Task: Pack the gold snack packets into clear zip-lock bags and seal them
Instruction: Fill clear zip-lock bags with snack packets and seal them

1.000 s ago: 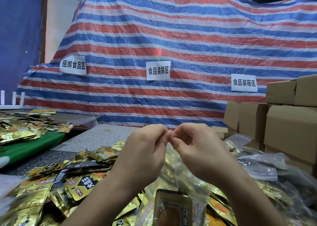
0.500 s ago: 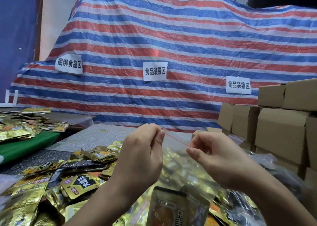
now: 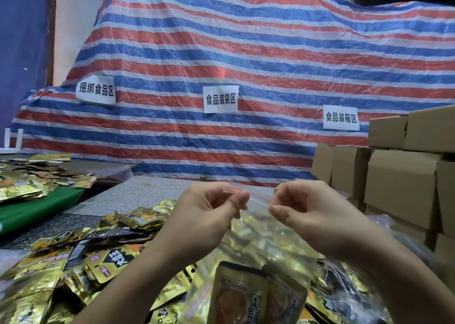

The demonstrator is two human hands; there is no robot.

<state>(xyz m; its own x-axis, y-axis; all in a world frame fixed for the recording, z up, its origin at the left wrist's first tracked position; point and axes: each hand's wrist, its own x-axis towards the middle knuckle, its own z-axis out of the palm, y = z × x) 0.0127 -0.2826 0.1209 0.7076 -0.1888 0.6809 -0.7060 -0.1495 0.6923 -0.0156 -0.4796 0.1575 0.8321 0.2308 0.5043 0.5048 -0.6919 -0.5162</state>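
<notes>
The clear zip-lock bag [image 3: 248, 227] looks thin, limp and slippery — left hand [image 3: 209, 215] and right hand [image 3: 312, 213] each have their grip pinched on its red seal strip [image 3: 258, 197], the stiffest hold.

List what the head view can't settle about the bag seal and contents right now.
- Red zip strip: both ends sit under the left hand and right hand; sealed or not, unclear.
- Clear zip-lock bag: bottom cut off by the frame edge.
- Gold snack packets inside: count unreadable, overlapping and cropped.
- Brown cardboard boxes: contents hidden.
</notes>
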